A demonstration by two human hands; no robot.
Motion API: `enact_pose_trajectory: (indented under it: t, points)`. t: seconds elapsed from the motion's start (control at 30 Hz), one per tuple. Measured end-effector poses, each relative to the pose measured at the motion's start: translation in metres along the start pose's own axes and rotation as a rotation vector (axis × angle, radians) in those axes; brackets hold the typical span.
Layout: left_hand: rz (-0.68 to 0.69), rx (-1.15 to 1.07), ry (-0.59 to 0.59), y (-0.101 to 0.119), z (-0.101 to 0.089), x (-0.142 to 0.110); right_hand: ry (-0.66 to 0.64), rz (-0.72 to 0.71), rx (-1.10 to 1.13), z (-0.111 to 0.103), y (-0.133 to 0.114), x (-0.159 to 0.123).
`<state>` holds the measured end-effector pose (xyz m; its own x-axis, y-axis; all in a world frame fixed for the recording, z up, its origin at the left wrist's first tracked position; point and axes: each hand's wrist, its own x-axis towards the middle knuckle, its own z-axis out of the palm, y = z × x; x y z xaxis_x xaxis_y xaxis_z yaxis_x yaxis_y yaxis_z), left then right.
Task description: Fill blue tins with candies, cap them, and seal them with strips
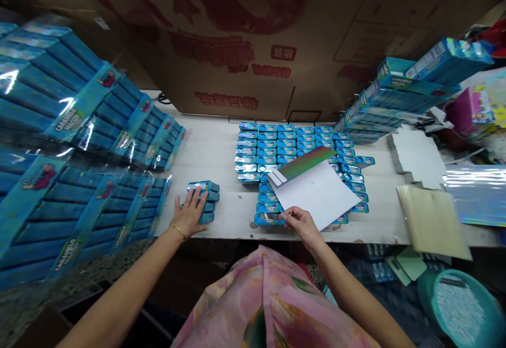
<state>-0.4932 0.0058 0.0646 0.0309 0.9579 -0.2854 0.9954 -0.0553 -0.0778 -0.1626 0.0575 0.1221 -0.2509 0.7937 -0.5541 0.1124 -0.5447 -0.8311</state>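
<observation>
Behind everything, a printed cardboard carton (253,68) stands along the far side of the white worktop (221,145). Plastic-wrapped blue packs (73,118) are stacked at left. Rows of small blue boxes (266,152) cover the middle, overlapped by a white card (318,195) with a shiny flap. Of the hands, the left (190,213) spreads its fingers over a short column of blue boxes (212,196), grip unclear; the right (302,224), fingertips nearly together, meets the card's near edge, its hold impossible to tell.
</observation>
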Motion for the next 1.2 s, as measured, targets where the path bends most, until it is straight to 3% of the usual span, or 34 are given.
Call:
enact_pose_trajectory:
  t: [0.07, 0.17, 0.27, 0.4, 0.5, 0.73, 0.9, 1.07, 1.13, 1.2]
  points:
    - [-0.004, -0.036, 0.066, 0.016, -0.015, 0.015, 0.014, 0.005, 0.015, -0.003, 0.002, 0.001]
    - [0.141, -0.069, 0.136, 0.054, -0.042, 0.064, 0.020, 0.004, 0.042, -0.005, 0.000, 0.003]
    - [0.207, -0.049, 0.055, 0.082, -0.060, 0.126, 0.023, -0.017, 0.042, -0.004, -0.005, 0.005]
    - [0.184, -0.012, -0.148, 0.086, -0.060, 0.176, 0.054, -0.036, 0.045, -0.004, -0.006, 0.004]
    - [0.184, -0.017, -0.133, 0.080, -0.052, 0.178, 0.071, -0.016, 0.066, -0.004, -0.001, 0.003]
    - [0.215, -0.015, -0.080, 0.057, -0.047, 0.155, 0.065, -0.006, 0.051, 0.004, -0.005, 0.015]
    - [0.135, 0.034, -0.120, 0.015, -0.050, 0.152, 0.062, -0.010, 0.043, 0.009, -0.012, 0.020]
    - [-0.052, 0.091, -0.239, -0.042, -0.051, 0.148, 0.053, 0.009, 0.044, 0.007, -0.001, 0.019]
    - [-0.096, 0.081, -0.288, -0.049, -0.055, 0.150, 0.051, 0.023, 0.052, 0.005, 0.005, 0.020]
    - [-0.071, 0.037, -0.243, -0.041, -0.064, 0.160, 0.055, 0.035, 0.060, 0.004, 0.009, 0.020]
